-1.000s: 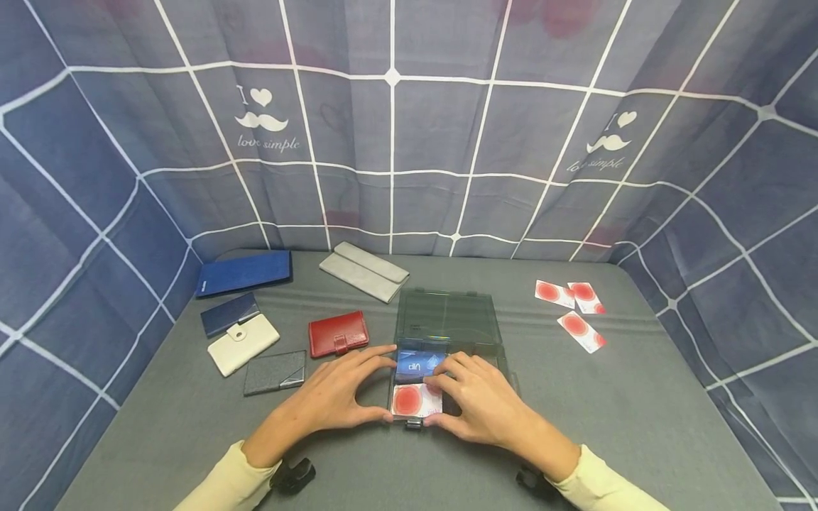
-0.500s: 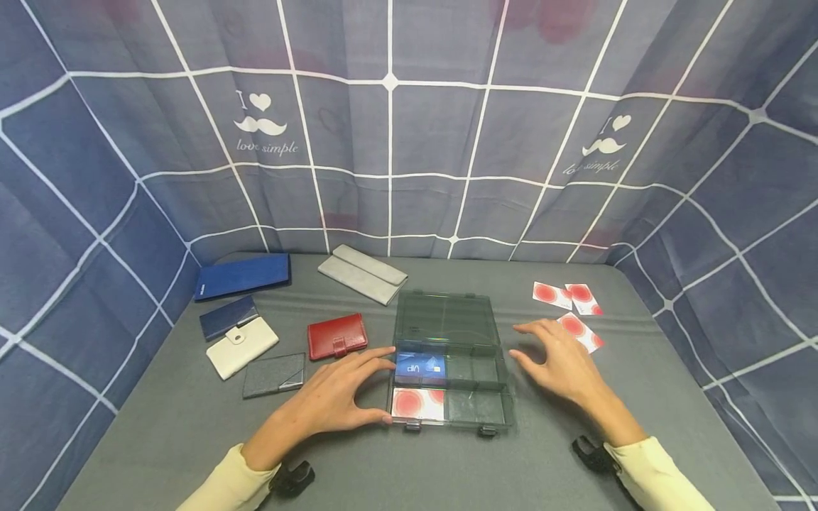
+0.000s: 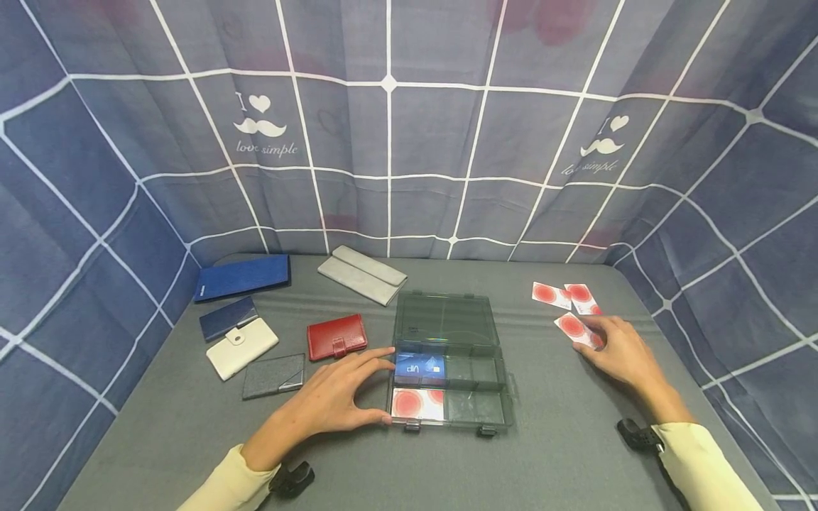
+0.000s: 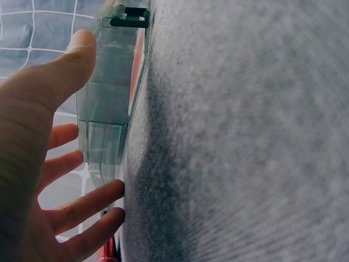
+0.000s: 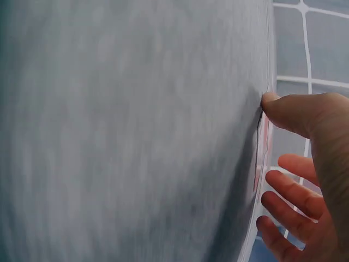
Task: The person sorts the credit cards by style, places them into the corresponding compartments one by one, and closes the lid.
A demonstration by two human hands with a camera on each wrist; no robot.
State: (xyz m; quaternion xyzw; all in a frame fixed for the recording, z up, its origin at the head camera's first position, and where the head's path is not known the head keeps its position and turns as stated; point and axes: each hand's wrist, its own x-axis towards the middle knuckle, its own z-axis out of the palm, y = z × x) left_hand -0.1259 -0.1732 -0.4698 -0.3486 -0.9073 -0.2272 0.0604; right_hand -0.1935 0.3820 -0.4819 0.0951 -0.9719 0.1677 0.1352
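Note:
A translucent dark-green compartment box (image 3: pixel 476 407) stands with its lid folded back. A blue VIP card (image 3: pixel 418 367) lies in its far-left compartment, and a white card with red circles (image 3: pixel 415 404) in the near-left one. My left hand (image 3: pixel 335 390) rests at the box's left side, thumb and fingers spread; in the left wrist view the thumb overlaps the box wall (image 4: pixel 103 103). My right hand (image 3: pixel 623 351) is over at the right, thumb and fingertips at opposite edges of a red-circle card (image 3: pixel 573 326). In the right wrist view the thumb (image 5: pixel 286 112) meets that card's edge.
Two more red-circle cards (image 3: pixel 549 294) (image 3: pixel 580 297) overlap behind it. At the left lie a blue folder (image 3: pixel 246 277), a navy holder (image 3: pixel 226 317), a cream wallet (image 3: pixel 243 346), a grey holder (image 3: pixel 273 375) and a red wallet (image 3: pixel 336 336). A light-grey wallet (image 3: pixel 364 273) lies behind.
My right hand has left the box and moved right to the nearest red-circle card, which has shifted slightly left. My left hand stays beside the box.

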